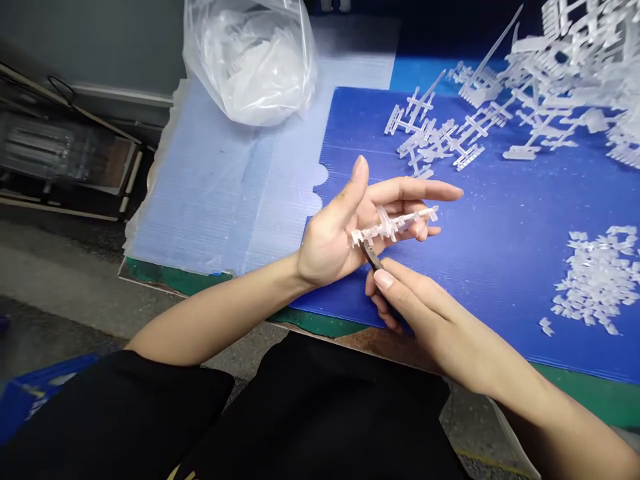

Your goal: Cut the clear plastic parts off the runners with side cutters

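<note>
Left hand (pixel 331 241), spread palm-up, bore a plastic sprue (pixel 388 229); right hand (pixel 425 303) clutched nippers (pixel 371 257) at its left end.

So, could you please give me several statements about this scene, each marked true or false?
1. The left hand holds a translucent plastic sprue. True.
2. The right hand is empty. False: it grips dark nippers.
3. The pile of small plastic pieces lies left of both hands. False: it lies to their right, on the blue sheet.
4. A clear plastic bag sits farther from the person than the hands. True.
</note>
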`<state>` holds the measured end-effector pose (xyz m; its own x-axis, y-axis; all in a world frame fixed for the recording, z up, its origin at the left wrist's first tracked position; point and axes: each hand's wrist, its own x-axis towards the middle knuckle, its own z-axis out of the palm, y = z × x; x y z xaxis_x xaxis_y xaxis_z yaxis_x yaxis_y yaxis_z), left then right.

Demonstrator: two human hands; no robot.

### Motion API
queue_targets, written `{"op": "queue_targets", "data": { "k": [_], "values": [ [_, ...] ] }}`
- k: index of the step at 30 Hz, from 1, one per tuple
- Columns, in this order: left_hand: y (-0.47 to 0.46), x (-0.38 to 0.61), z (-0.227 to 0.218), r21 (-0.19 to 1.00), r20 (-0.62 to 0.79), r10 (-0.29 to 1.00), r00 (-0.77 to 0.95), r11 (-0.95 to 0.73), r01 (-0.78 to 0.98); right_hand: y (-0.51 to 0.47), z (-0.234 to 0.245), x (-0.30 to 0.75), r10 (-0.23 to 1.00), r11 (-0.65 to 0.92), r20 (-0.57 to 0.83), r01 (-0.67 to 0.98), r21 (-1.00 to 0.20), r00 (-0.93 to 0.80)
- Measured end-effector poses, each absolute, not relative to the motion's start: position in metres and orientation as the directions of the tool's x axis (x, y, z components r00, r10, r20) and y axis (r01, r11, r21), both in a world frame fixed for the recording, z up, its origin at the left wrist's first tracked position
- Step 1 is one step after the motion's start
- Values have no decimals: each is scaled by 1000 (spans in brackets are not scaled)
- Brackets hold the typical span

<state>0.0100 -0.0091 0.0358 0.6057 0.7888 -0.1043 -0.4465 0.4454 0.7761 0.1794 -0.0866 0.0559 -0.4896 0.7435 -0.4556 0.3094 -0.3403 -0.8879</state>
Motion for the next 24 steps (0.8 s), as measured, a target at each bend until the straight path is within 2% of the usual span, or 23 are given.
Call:
{"op": "queue_targets", "data": {
  "k": [4,9,14,19,24],
  "values": [
    [-9,10,34,806,-26,778,628,388,-447,-88,61,180,705,-364,-488,329,-872,-514],
    [-8,11,31,795,-106,789,606,433,-424,-91,64,181,709,-353,-486,340,-872,-511],
    [-8,11,27,812,29,762,647,359,-460,-90,62,182,709,-342,-481,345,-874,-516],
    [-12,12,32,837,-63,773,631,385,-388,-90,61,182,715,-358,-487,334,-872,-502],
    [-13,11,32,855,-89,768,635,385,-346,-89,62,182,702,-361,-487,328,-873,-520]
  ]
}}
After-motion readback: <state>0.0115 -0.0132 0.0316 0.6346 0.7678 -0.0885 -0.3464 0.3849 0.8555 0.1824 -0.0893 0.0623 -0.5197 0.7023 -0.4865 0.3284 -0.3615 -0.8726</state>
